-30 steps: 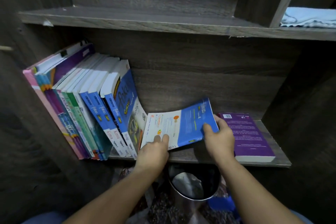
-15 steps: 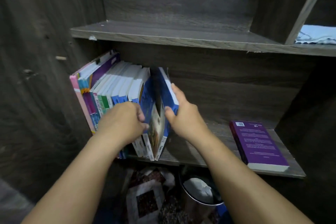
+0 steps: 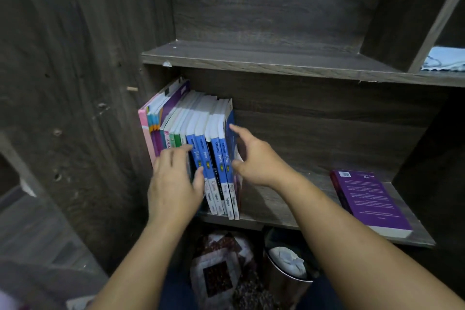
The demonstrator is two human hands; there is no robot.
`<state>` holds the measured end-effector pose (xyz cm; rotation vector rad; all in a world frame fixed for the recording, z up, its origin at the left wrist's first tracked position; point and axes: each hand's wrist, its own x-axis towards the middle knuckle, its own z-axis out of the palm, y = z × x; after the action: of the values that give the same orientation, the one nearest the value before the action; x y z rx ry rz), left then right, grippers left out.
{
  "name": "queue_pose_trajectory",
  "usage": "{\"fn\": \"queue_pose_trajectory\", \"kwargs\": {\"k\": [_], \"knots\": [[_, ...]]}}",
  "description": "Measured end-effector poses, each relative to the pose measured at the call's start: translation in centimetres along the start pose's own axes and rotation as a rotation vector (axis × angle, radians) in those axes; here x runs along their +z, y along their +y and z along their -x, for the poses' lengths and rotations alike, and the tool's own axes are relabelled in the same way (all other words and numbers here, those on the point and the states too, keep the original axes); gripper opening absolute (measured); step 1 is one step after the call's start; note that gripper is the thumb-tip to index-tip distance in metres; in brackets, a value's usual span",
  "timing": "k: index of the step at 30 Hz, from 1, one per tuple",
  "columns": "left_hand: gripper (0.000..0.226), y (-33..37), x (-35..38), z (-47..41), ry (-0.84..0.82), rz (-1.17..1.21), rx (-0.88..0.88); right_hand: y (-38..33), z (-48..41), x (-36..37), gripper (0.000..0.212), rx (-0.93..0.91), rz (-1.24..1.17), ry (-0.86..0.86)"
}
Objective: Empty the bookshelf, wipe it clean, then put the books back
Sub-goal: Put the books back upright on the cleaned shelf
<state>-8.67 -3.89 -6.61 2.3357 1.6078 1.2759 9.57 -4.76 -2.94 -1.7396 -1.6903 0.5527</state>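
The bookshelf [image 3: 75,83] is dark grey wood, and a small wooden peg [image 3: 132,88] sticks out of its left side panel. A row of books [image 3: 191,118] stands upright at the left end of the lower shelf [image 3: 289,199], packed against that panel: pink and purple covers first, then green spines, then several blue ones. The left hand [image 3: 173,184] lies flat over the lower spines, its fingers straight and close together and holding nothing, with the thumb touching a blue spine. The right hand [image 3: 259,158] is at the right end of the row. Its fingers are spread wide, the forefinger reaches up along the cover of the last blue book and the thumb is by its spine; it grips nothing. The middle of the lower shelf is bare wood. A purple book [image 3: 370,201] lies flat near the right end, back cover up, well apart from the row. A light blue cloth [image 3: 445,59] lies on the upper shelf [image 3: 251,60] at the far right. Below, on the floor, are a patterned fabric [image 3: 216,272] and a metal bin [image 3: 284,282].
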Motion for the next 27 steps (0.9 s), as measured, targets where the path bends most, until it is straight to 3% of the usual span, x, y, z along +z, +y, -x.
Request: {"fn": "queue_pose_trajectory", "kwargs": {"k": [4, 12, 22, 27], "knots": [[0.054, 1.1, 1.2, 0.1, 0.009, -0.044, 0.090, -0.8, 0.3, -1.4, 0.080, -0.067, 0.035, 0.041], [0.062, 2.0, 1.7, -0.6, -0.053, -0.156, 0.143, 1.6, 2.3, -1.1, 0.065, -0.022, 0.153, 0.025], [0.056, 2.9, 1.2, -1.2, -0.080, -0.151, 0.073, 1.5, 3.1, 0.9, 0.073, -0.020, 0.061, -0.087], [0.052, 3.3, 0.7, -1.4, -0.118, -0.091, 0.011, 2.3, 4.3, 1.5, 0.065, 0.034, 0.005, -0.105]]}}
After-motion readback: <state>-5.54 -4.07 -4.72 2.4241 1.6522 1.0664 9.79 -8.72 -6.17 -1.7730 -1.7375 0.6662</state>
